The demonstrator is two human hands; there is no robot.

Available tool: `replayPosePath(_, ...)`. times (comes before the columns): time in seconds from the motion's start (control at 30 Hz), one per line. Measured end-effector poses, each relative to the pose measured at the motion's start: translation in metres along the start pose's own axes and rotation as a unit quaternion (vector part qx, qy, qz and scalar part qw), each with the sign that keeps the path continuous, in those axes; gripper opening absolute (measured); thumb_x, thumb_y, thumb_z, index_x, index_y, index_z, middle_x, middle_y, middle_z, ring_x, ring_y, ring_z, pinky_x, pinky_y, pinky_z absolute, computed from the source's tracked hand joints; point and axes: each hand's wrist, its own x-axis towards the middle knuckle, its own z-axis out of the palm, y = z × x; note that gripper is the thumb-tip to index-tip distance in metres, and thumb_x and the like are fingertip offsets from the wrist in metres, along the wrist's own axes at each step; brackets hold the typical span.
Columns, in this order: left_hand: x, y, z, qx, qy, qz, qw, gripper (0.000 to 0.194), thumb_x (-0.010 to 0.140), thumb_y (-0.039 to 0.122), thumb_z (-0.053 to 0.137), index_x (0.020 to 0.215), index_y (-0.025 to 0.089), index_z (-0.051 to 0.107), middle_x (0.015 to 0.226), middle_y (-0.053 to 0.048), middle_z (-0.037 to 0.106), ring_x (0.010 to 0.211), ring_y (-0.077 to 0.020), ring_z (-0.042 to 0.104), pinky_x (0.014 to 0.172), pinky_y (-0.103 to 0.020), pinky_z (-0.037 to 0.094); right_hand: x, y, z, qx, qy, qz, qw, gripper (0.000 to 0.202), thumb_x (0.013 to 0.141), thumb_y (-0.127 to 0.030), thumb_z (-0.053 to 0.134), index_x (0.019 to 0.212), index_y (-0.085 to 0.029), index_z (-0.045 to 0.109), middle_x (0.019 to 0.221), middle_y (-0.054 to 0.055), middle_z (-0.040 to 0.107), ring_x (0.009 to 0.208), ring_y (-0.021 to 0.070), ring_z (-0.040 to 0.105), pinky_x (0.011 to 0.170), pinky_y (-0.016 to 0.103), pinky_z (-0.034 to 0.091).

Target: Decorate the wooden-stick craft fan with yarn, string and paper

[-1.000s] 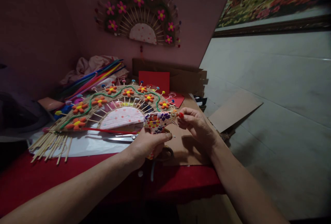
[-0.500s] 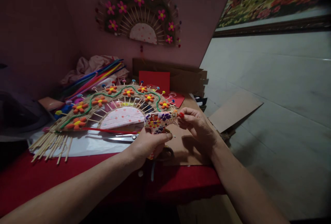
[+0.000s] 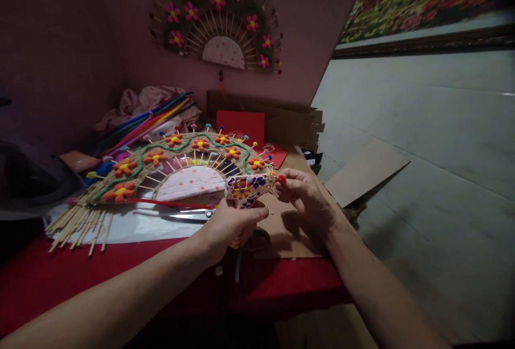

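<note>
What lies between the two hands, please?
In the head view, the flower-patterned glue gun lies there, gripped by the left hand and pointing at the red piece in the right hand.

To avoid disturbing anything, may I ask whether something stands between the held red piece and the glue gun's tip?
Nothing visible does: the right hand holds the small red piece by the tip of the glue gun.

Glue gun (image 3: 243, 190) before the fan (image 3: 193, 183), right of scissor blades (image 3: 183, 215) apparently on a sheet (image 3: 139, 232), cardboard (image 3: 289, 126) farther back.
</note>
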Motion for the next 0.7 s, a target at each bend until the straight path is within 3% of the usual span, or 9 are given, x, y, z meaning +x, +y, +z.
replayPosePath(0.7, -0.0036, 0.0038, 0.0013, -0.019, 0.010, -0.022, 1.000, 0.022, 0.069, 0.028, 0.070, 0.066, 0.016, 0.052, 0.032, 0.008, 0.039, 0.031, -0.0060, 0.029, 0.039, -0.022, 0.019, 0.0023, 0.0025, 0.0016, 0.037, 0.014, -0.002, 0.999, 0.015, 0.067, -0.029, 0.063, 0.067, -0.019, 0.053, 0.057, -0.006, 0.033, 0.049, 0.0076, 0.024, 0.049, 0.024, 0.017)
